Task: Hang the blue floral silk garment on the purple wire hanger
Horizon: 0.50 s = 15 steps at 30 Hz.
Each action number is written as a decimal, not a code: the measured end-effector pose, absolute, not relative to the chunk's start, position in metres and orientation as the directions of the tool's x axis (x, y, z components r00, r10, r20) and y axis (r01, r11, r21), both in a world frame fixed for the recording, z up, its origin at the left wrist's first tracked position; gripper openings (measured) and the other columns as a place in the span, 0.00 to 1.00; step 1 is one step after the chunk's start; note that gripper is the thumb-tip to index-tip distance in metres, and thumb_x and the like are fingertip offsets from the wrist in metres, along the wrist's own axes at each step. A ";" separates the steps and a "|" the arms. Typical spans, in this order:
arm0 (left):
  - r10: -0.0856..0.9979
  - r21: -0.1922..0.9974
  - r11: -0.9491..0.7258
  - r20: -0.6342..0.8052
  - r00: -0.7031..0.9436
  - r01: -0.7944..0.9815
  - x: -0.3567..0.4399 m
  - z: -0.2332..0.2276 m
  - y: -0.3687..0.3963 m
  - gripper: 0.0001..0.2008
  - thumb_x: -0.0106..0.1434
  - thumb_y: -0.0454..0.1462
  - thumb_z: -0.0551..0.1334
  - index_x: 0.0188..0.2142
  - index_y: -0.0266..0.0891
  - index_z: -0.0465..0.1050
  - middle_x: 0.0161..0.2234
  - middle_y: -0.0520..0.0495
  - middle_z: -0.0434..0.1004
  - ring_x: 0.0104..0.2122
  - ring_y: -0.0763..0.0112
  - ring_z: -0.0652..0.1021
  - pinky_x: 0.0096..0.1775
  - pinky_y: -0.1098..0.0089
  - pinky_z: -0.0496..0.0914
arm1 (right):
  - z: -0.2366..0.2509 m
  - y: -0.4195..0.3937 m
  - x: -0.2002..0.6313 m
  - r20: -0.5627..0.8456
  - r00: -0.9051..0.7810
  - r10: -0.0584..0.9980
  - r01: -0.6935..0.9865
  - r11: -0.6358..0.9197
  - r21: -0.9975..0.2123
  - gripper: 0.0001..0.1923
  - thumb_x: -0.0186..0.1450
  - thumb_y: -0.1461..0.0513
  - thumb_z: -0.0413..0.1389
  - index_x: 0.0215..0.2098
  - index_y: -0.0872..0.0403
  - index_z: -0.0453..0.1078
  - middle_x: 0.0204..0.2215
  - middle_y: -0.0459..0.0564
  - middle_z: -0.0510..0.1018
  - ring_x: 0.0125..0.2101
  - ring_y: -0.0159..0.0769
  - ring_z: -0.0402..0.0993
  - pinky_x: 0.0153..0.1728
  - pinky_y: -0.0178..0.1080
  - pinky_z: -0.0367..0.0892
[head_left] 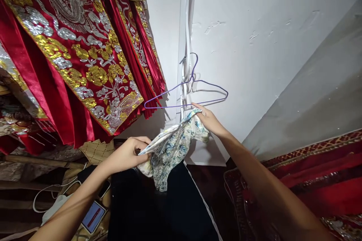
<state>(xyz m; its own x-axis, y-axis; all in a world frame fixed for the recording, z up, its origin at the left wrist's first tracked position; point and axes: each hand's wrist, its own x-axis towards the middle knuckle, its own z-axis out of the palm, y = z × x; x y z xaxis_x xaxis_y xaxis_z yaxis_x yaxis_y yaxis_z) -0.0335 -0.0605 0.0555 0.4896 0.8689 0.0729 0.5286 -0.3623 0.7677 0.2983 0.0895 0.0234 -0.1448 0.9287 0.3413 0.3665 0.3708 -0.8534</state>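
The left hand (pixel 128 154) and right hand (pixel 207 118) are both clamped on a crumpled blue-and-white floral cloth (pixel 172 147), held up just under a purple wire hanger (pixel 186 94) on the white wall (pixel 254 45). The step in hand looks like hanging it; next, the cloth likely needs spreading and feeding over the hanger's lower bar.

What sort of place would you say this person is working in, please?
Probably a costume or garment storeroom: embroidered red robes hang at the left, a wire hanger hangs on the white wall, and both hands hold a floral cloth.
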 end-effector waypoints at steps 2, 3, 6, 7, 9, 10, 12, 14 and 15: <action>0.878 0.881 -0.280 0.074 0.473 0.381 -0.029 0.050 -0.061 0.12 0.59 0.37 0.65 0.21 0.36 0.68 0.33 0.48 0.73 0.30 0.71 0.71 0.33 0.72 0.63 | 0.020 0.090 0.306 0.390 -0.124 0.913 0.398 0.406 -0.823 0.22 0.65 0.60 0.51 0.54 0.53 0.76 0.55 0.53 0.78 0.55 0.45 0.73 0.57 0.46 0.64; 0.888 0.927 -0.220 0.062 0.455 0.304 -0.027 0.048 -0.060 0.13 0.57 0.37 0.66 0.21 0.36 0.65 0.28 0.50 0.69 0.27 0.73 0.68 0.31 0.73 0.61 | 0.021 0.087 0.312 0.412 -0.116 0.904 0.411 0.421 -0.809 0.20 0.65 0.60 0.50 0.51 0.53 0.78 0.51 0.53 0.80 0.52 0.45 0.75 0.53 0.45 0.66; 0.895 0.984 -0.046 -0.035 0.444 0.170 -0.025 0.050 -0.054 0.15 0.58 0.45 0.66 0.28 0.38 0.64 0.22 0.56 0.60 0.22 0.76 0.61 0.26 0.74 0.54 | 0.030 0.076 0.329 0.442 -0.118 0.889 0.429 0.447 -0.785 0.16 0.62 0.61 0.52 0.41 0.55 0.80 0.40 0.52 0.83 0.42 0.43 0.78 0.44 0.41 0.69; 0.889 0.978 -0.035 -0.063 0.454 0.205 -0.025 0.054 -0.051 0.15 0.60 0.48 0.64 0.30 0.39 0.65 0.23 0.55 0.61 0.22 0.76 0.61 0.26 0.74 0.54 | 0.032 0.072 0.335 0.440 -0.116 0.891 0.429 0.444 -0.787 0.15 0.60 0.61 0.53 0.39 0.55 0.80 0.37 0.52 0.83 0.39 0.43 0.78 0.41 0.40 0.69; 0.876 0.907 -0.132 -0.082 0.476 0.399 -0.026 0.061 -0.044 0.17 0.64 0.50 0.61 0.30 0.39 0.67 0.24 0.54 0.64 0.23 0.74 0.63 0.26 0.74 0.55 | 0.036 0.064 0.344 0.425 -0.108 0.899 0.426 0.428 -0.797 0.13 0.57 0.62 0.55 0.36 0.56 0.79 0.34 0.52 0.83 0.36 0.42 0.78 0.36 0.39 0.69; 0.874 0.830 -0.212 -0.074 0.479 0.516 -0.027 0.064 -0.041 0.18 0.64 0.50 0.60 0.28 0.39 0.68 0.23 0.54 0.64 0.23 0.74 0.63 0.26 0.73 0.55 | 0.038 0.060 0.348 0.412 -0.108 0.905 0.427 0.417 -0.803 0.13 0.55 0.63 0.56 0.36 0.56 0.79 0.34 0.52 0.83 0.35 0.42 0.77 0.34 0.38 0.69; 0.880 0.629 -0.348 -0.037 0.474 0.695 -0.031 0.068 -0.034 0.19 0.64 0.49 0.60 0.23 0.39 0.68 0.21 0.52 0.65 0.22 0.73 0.65 0.27 0.72 0.56 | 0.040 0.054 0.353 0.386 -0.113 0.916 0.430 0.395 -0.812 0.14 0.53 0.64 0.55 0.36 0.56 0.79 0.34 0.53 0.83 0.33 0.41 0.77 0.30 0.37 0.68; 0.888 0.465 -0.406 -0.003 0.460 0.787 -0.037 0.070 -0.027 0.19 0.65 0.47 0.59 0.21 0.41 0.70 0.21 0.50 0.70 0.23 0.69 0.69 0.28 0.70 0.58 | 0.041 0.048 0.355 0.358 -0.107 0.927 0.431 0.368 -0.824 0.15 0.52 0.65 0.55 0.37 0.56 0.79 0.33 0.53 0.83 0.31 0.40 0.77 0.27 0.36 0.67; 0.894 0.408 -0.412 0.007 0.448 0.815 -0.040 0.070 -0.024 0.17 0.65 0.45 0.59 0.22 0.41 0.71 0.22 0.48 0.72 0.24 0.67 0.71 0.30 0.69 0.60 | 0.042 0.046 0.355 0.348 -0.099 0.932 0.428 0.355 -0.831 0.15 0.52 0.65 0.55 0.37 0.56 0.79 0.32 0.52 0.83 0.30 0.39 0.77 0.26 0.35 0.66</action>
<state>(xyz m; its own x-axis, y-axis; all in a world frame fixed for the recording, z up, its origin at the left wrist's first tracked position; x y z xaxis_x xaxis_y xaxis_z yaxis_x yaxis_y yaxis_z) -0.0400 -0.0239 0.0699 0.4482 0.8939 0.0067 0.8148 -0.4116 0.4082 0.3551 0.0464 0.0421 -0.0986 0.9324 0.3478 0.4282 0.3553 -0.8309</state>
